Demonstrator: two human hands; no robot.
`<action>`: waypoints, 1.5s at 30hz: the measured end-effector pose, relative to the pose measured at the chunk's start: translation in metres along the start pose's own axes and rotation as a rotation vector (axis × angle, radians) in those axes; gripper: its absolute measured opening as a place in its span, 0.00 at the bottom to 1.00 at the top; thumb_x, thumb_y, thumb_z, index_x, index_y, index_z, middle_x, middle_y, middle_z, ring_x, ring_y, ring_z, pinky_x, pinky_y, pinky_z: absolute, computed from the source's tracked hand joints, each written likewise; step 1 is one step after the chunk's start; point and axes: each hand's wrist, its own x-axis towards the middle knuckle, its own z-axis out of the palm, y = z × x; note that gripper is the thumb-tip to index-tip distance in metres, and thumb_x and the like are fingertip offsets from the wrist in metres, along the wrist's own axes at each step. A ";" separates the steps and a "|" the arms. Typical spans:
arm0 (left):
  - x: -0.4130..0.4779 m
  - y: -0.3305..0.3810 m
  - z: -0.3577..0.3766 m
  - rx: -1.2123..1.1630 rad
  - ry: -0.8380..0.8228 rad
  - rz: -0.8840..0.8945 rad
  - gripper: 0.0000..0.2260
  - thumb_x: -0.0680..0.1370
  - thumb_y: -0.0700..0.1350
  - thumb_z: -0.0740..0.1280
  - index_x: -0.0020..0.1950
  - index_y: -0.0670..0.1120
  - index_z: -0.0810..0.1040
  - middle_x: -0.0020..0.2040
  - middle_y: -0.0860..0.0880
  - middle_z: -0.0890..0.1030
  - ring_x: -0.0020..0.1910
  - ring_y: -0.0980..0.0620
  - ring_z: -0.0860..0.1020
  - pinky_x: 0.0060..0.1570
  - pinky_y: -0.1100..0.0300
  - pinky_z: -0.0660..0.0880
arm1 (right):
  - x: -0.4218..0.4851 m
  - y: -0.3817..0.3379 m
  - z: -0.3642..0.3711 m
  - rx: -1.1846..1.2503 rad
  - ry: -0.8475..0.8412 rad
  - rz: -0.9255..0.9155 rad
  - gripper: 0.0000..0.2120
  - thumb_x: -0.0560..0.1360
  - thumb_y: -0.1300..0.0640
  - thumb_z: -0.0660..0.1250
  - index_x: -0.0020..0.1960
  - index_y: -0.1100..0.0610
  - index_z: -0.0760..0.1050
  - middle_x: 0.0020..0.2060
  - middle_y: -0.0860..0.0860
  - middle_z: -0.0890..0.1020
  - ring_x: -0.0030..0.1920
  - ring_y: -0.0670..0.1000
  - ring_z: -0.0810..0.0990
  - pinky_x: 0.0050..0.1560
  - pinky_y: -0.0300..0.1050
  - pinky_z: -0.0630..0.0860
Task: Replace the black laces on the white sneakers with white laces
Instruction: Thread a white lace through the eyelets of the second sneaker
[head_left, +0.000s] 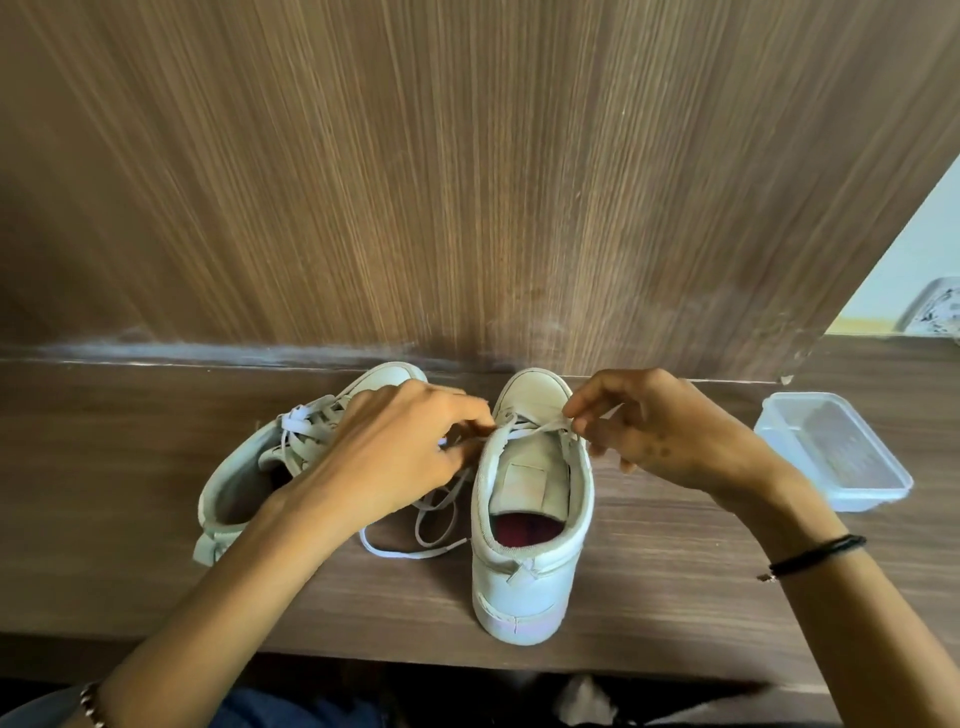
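Far left on the wooden shelf (675, 597), the left sneaker (244, 467) lies tipped on its side, already laced in white.

The left hand (395, 452) reaches over it, fingers curled, and appears to pinch the white lace (530, 428) at the left eyelet row of the right sneaker (530, 582). This sneaker stands upright, heel near, and slack lace ends trail on the shelf to its left.

The right hand (670, 436) pinches the same lace at the right eyelets.

A clear plastic container (878, 498) sits far right.

Assessment: the lace is light, limp and prone to twisting, so it is best held near the tip. The sneaker is light and may shift when pulled.
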 end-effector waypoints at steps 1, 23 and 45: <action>0.000 0.000 -0.001 0.020 -0.006 0.011 0.11 0.80 0.50 0.66 0.60 0.64 0.81 0.48 0.61 0.82 0.48 0.58 0.78 0.46 0.55 0.74 | 0.001 0.000 0.000 0.002 -0.019 0.004 0.06 0.80 0.61 0.71 0.53 0.52 0.82 0.45 0.48 0.86 0.42 0.47 0.86 0.36 0.37 0.79; 0.011 0.009 0.014 -0.881 -0.194 -0.695 0.12 0.78 0.56 0.69 0.51 0.48 0.79 0.44 0.57 0.78 0.44 0.61 0.72 0.53 0.57 0.65 | 0.004 -0.015 -0.002 0.210 -0.191 0.130 0.07 0.80 0.56 0.70 0.53 0.49 0.86 0.45 0.42 0.86 0.40 0.33 0.78 0.36 0.26 0.71; 0.010 0.003 0.007 -0.756 -0.228 -0.436 0.11 0.81 0.48 0.67 0.48 0.41 0.85 0.38 0.53 0.81 0.40 0.58 0.78 0.47 0.62 0.72 | 0.015 -0.033 0.020 -0.043 -0.005 -0.073 0.03 0.72 0.56 0.80 0.45 0.51 0.89 0.39 0.42 0.87 0.40 0.32 0.80 0.41 0.25 0.72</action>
